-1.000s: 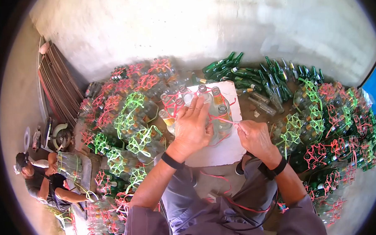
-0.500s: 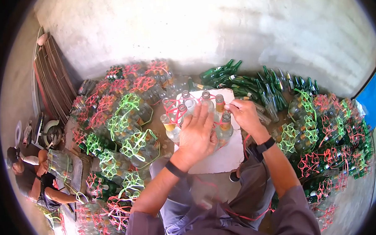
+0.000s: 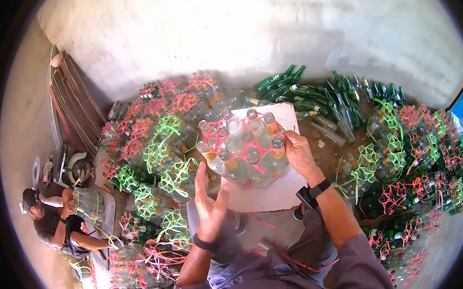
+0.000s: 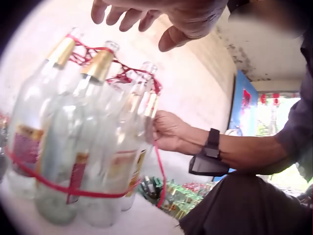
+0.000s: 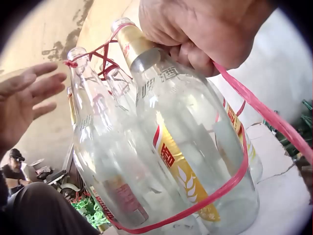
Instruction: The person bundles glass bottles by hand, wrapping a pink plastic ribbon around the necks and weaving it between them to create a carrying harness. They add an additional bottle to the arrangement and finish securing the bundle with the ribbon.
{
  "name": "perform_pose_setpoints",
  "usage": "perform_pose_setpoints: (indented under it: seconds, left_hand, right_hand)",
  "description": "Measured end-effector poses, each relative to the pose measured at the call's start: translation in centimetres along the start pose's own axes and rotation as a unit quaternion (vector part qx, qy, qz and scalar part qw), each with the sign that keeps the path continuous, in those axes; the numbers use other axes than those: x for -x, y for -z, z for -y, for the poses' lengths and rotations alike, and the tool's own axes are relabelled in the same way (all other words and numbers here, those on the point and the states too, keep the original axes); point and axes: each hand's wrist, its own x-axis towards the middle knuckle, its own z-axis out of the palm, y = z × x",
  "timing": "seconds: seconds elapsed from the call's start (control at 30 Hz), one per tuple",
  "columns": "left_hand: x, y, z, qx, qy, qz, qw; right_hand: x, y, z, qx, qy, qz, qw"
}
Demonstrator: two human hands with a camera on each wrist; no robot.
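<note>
Several clear glass bottles with gold neck foil stand upright in a cluster, laced around their necks with red plastic twine. Another loop of the twine rings them low down. Under them lies a white board. My left hand is off the bottles at the near left, fingers spread with nothing in them. At the cluster's right side, my right hand has curled fingers against a bottle neck and grips the twine, whose tail trails from the fist in the right wrist view.
Netted bottle bundles crowd the floor at left and right. Loose green bottles lie by the wall at the back. Another person sits at far left with bottles. Loose red twine hangs near my knees.
My left hand has lifted off the bottle tops and drawn back toward me to the left. My right hand moved from pulling the twine at the near right to the bottle necks on the right side.
</note>
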Motion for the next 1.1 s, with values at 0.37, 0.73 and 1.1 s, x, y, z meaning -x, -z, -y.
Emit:
perform_pose_setpoints:
  seconds: [0.37, 0.73, 1.1]
  left_hand:
    - [-1.0, -5.1, 3.8, 0.186, 0.077, -0.055, 0.978]
    - [-9.9, -3.6, 5.2, 0.277, 0.08, 0.028, 0.957]
    - [-10.7, -0.6, 2.6, 0.18, 0.108, -0.026, 0.977]
  right_hand:
    - [1.1, 0.5, 0.0, 0.129, 0.041, -0.004, 0.991]
    - [3.8, -1.1, 2.0, 0.07, 0.007, -0.03, 0.997]
    - [3.8, -2.0, 2.3, -0.029, -0.002, -0.054, 0.998]
